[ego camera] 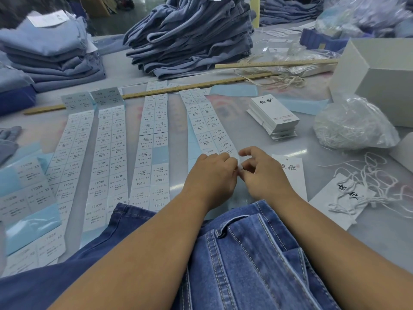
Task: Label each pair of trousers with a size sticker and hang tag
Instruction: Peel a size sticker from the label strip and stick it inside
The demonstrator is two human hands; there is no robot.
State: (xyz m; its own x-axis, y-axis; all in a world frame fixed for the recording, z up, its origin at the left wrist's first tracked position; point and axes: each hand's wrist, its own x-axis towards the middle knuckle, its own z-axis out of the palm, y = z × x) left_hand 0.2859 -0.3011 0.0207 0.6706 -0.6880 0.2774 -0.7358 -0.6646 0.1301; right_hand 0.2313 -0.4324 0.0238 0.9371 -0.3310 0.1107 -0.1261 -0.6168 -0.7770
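Trousers [245, 253] of blue denim lie flat on the table [380, 242] right in front of you, waistband toward the sticker sheets, and both your forearms cross over them. Your left hand [212, 173] and right hand [263, 173] meet just past the waistband, at the near end of the rightmost sticker strip [207, 124], the one marked M. Your left fingers curl down onto the strip's last stickers, and your right thumb and forefinger close in a pinch on a small white sticker [240, 167] between the two hands; how much of it has come off the backing you cannot tell from here. Beside your right hand, touching its far side, lies a single hang tag [292, 173] face up, and another hang tag [344, 198] sits farther right under a tangle of white strings [366, 182]. Three more sticker strips [107, 157] run alongside to your left, with loose XS sheets [29, 193] at the table's left edge. A stack of hang tags [273, 117] rests beyond your right hand, near a clear bag of strings [353, 126] and a white box [380, 72]. Folded trousers are piled at the far side [190, 34], behind two wooden rulers [156, 91].
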